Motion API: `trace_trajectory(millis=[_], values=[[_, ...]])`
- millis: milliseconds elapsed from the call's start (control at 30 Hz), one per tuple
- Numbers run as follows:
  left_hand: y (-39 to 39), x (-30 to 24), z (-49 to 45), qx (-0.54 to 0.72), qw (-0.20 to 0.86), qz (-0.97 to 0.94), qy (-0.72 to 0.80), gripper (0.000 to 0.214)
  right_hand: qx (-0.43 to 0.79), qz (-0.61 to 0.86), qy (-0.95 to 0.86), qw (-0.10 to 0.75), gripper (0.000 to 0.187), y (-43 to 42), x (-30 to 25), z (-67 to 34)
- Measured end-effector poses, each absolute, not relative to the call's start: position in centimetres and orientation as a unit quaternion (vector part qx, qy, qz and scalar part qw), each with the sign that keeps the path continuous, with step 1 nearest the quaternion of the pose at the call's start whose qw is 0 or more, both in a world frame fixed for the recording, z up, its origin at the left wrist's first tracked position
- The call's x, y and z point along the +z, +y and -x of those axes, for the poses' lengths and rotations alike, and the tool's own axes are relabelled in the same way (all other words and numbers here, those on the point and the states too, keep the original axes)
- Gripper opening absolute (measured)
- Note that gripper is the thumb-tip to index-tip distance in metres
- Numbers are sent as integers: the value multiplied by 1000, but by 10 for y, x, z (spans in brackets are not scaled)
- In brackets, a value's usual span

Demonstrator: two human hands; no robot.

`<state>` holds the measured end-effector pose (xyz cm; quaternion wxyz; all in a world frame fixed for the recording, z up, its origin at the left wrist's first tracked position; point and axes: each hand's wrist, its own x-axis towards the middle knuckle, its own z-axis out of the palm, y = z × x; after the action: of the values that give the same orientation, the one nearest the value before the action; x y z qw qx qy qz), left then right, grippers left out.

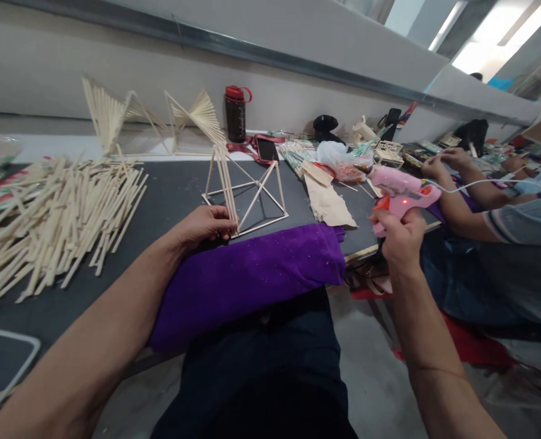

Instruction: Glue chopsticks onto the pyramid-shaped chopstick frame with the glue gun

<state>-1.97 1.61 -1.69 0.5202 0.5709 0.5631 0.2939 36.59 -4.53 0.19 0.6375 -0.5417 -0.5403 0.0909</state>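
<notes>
Dark trousers point(261, 366) are seen nearest the camera, with one purple cloth point(256, 262) laid at the near edge of the tabletop point(174, 189). Just beyond the cloth, one stick frame point(227, 192) is stood on the tabletop, its near corner pinched by the fingers of the left hand point(208, 222); one pink glue gun point(396, 180) is held up well to the right, its handle gripped by the fingers of the right hand point(405, 235) (whether the trigger is pressed cannot be told). Since a red light is lit on the glue gun, its tip may be presumed hot: the thin bag point(336, 160) near it could be melted if brushed, and the left fingers could be burned if glue were squeezed too close to the pinched corner. The frame could be skewed by too hard a pinch, and the glue gun could be jerked aside if the one white cord point(490, 181), run past a co-worker's arms, were snagged. By count, two twisted models point(197, 119) are stood at the back, beside one bottle point(236, 116); one phone point(266, 149) is laid behind the frame, and brown paper point(329, 201) to its right. Two co-worker's hands point(435, 164) are seen farther right. The pile point(73, 213) of loose sticks at the left is too overlapped to be counted.
</notes>
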Motion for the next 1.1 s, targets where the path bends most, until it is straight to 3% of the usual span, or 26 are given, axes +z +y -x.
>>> trace_trajectory(millis=[133, 267, 633, 1100], values=[[13, -21, 20, 288, 531, -583, 544, 12, 387, 476, -583, 532, 23, -47, -1, -303], [13, -29, 21, 308, 538, -584, 525, 8, 514, 430, -612, 420, 30, -51, -22, -255], [13, -29, 17, 323, 538, -586, 513, 12, 381, 476, -688, 394, 23, -70, -35, -234], [12, -25, 16, 314, 551, -578, 514, 12, 311, 492, -732, 353, 26, -66, -36, -231]])
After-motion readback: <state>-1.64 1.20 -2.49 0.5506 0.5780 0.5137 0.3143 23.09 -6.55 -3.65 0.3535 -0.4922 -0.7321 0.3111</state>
